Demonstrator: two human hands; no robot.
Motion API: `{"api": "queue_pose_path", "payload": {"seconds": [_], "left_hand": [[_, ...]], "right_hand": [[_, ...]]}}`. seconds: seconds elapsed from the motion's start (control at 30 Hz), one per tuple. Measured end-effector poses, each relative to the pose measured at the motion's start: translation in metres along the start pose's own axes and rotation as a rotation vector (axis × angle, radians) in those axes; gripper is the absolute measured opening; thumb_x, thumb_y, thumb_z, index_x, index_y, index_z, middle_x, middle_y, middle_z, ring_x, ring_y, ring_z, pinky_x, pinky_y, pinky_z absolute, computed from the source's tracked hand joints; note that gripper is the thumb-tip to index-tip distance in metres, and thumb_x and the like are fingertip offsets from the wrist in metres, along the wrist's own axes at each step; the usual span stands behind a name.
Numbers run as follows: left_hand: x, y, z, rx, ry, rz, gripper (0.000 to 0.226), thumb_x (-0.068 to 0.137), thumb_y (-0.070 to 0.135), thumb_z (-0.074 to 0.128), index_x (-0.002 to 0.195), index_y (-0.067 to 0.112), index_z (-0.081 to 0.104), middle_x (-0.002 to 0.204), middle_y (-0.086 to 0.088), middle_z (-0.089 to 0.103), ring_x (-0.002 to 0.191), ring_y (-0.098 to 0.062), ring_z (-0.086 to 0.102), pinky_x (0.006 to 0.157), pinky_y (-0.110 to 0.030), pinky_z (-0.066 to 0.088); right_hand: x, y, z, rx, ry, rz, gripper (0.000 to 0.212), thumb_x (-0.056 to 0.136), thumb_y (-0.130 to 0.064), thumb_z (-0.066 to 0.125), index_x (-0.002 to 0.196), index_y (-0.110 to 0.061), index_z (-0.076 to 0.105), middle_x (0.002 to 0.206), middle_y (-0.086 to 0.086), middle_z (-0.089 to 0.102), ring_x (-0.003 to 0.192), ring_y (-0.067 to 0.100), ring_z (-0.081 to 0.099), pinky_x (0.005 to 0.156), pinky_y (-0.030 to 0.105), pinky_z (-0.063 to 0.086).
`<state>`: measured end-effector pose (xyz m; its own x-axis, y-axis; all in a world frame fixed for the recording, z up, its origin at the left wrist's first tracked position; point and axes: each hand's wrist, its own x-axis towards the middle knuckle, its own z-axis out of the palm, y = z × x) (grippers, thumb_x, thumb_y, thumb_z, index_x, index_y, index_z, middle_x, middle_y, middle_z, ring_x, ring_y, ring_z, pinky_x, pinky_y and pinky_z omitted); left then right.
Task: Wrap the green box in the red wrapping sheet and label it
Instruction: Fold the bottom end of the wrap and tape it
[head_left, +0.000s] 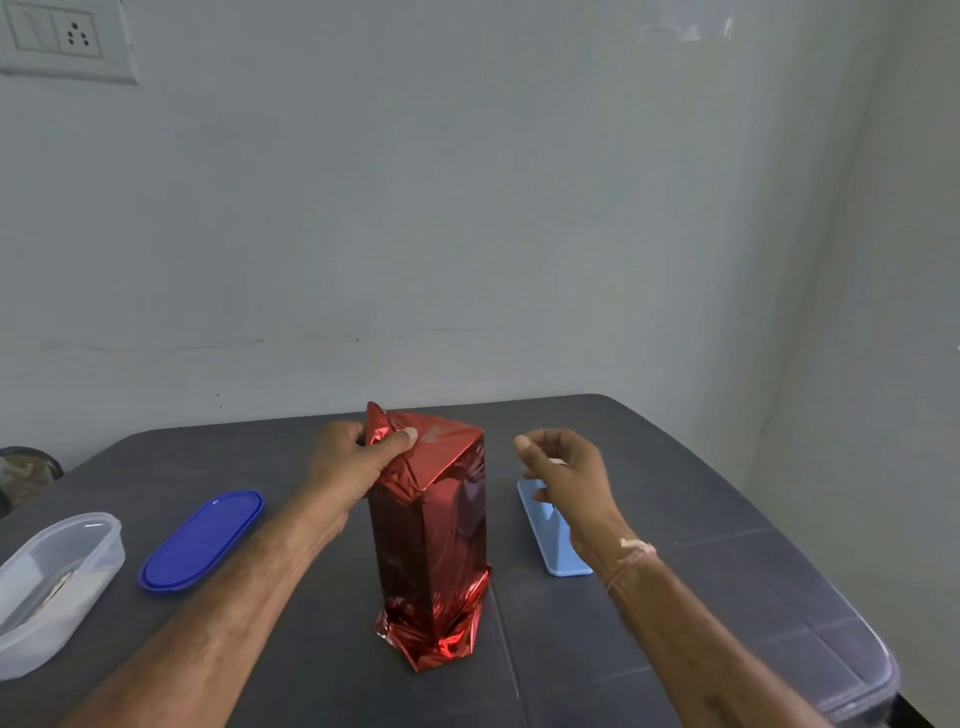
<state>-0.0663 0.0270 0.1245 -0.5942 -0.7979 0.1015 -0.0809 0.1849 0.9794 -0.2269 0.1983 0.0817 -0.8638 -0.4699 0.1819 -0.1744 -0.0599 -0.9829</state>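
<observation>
The tall box wrapped in shiny red foil sheet (431, 540) stands upright in the middle of the dark grey table (649, 597). The left hand (353, 457) pinches the foil flap at its top, on the 10 o'clock side. The right hand (566, 467) hovers clear at 3 o'clock with its fingers curled; whether it holds anything, I cannot tell. A blue oval plastic lid (201, 540) lies at 9 o'clock.

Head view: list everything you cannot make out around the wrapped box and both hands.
Green box: hidden entirely under the red wrapping sheet, head view.
Right hand: a pale speck at its fingers, too small to identify.
Light blue tray: partly hidden behind the right hand.
Clear tub: cut by the left edge, contents blurred.
Clear container: blurred, cut by the bottom edge.
</observation>
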Motion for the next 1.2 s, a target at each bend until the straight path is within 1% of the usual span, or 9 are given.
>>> {"api": "queue_pose_path", "payload": {"seconds": [0.13,0.27,0.37,0.43,0.63,0.77,0.97,1.1,1.2], "left_hand": [[0.0,-0.002,0.001,0.018,0.013,0.005,0.02,0.087,0.023,0.08,0.083,0.006,0.073,0.076,-0.007,0.076,0.05,-0.003,0.067,0.047,-0.015,0.05],[0.006,0.001,-0.004,0.056,-0.04,-0.019,0.026,0.086,0.028,0.082,0.091,0.004,0.076,0.071,-0.004,0.077,0.054,-0.008,0.069,0.053,-0.023,0.051],[0.007,0.003,-0.002,0.056,-0.061,-0.021,0.023,0.087,0.027,0.081,0.091,0.005,0.075,0.062,0.001,0.074,0.052,-0.008,0.068,0.054,-0.024,0.05],[0.007,0.003,0.0,0.055,-0.056,-0.013,0.024,0.087,0.027,0.08,0.092,0.005,0.074,0.061,0.001,0.074,0.054,-0.009,0.068,0.054,-0.025,0.05],[0.008,-0.001,-0.002,0.065,-0.046,0.0,0.033,0.085,0.032,0.082,0.096,0.002,0.075,0.08,-0.01,0.078,0.069,-0.019,0.074,0.062,-0.028,0.055],[0.008,-0.001,-0.001,0.06,-0.049,0.002,0.031,0.085,0.031,0.082,0.095,0.003,0.075,0.08,-0.01,0.078,0.069,-0.02,0.073,0.063,-0.029,0.055],[0.004,0.003,0.0,0.038,-0.041,-0.011,0.027,0.086,0.028,0.082,0.094,0.003,0.074,0.079,-0.008,0.076,0.066,-0.016,0.07,0.058,-0.027,0.052],[0.003,0.003,-0.001,0.035,-0.042,-0.016,0.026,0.086,0.028,0.082,0.093,0.004,0.074,0.074,-0.004,0.076,0.059,-0.011,0.07,0.055,-0.025,0.051],[0.002,0.003,-0.001,0.031,-0.045,-0.016,0.024,0.086,0.027,0.082,0.091,0.005,0.074,0.067,0.0,0.075,0.058,-0.01,0.069,0.054,-0.024,0.05]], "right_hand": [[-0.001,0.039,-0.039,-0.333,0.324,0.023,0.012,0.09,-0.04,0.071,0.093,-0.029,0.07,0.105,-0.005,0.069,0.093,0.011,0.066,0.077,0.034,0.057],[0.005,0.058,-0.056,-0.317,0.233,0.173,0.021,0.091,-0.039,0.07,0.099,-0.02,0.073,0.103,0.001,0.072,0.091,0.018,0.069,0.081,0.044,0.062],[0.009,0.06,-0.058,-0.301,0.136,0.266,0.024,0.096,-0.033,0.067,0.101,-0.01,0.072,0.105,0.008,0.07,0.088,0.02,0.068,0.066,0.031,0.063],[0.014,0.06,-0.058,-0.296,0.089,0.323,0.028,0.096,-0.033,0.068,0.102,-0.005,0.071,0.107,0.011,0.068,0.093,0.023,0.067,0.065,0.029,0.062],[0.023,0.048,-0.057,-0.225,0.048,0.439,0.019,0.09,-0.017,0.074,0.096,0.0,0.068,0.107,0.017,0.064,0.087,0.027,0.066,0.074,0.044,0.065],[0.024,0.034,-0.057,-0.176,0.004,0.488,0.029,0.092,-0.013,0.073,0.109,0.007,0.061,0.12,0.021,0.06,0.097,0.04,0.07,0.072,0.051,0.064],[0.016,0.028,-0.052,-0.064,0.035,0.525,0.039,0.092,-0.014,0.073,0.123,0.004,0.057,0.122,0.017,0.055,0.091,0.034,0.067,0.069,0.05,0.064],[0.007,0.032,-0.049,0.013,0.081,0.485,0.022,0.093,-0.016,0.068,0.106,0.001,0.062,0.106,0.013,0.061,0.099,0.034,0.067,0.08,0.055,0.062],[0.0,0.034,-0.048,0.072,0.11,0.437,0.013,0.094,-0.015,0.065,0.088,-0.005,0.06,0.097,0.01,0.061,0.091,0.03,0.067,0.079,0.051,0.062]]}}
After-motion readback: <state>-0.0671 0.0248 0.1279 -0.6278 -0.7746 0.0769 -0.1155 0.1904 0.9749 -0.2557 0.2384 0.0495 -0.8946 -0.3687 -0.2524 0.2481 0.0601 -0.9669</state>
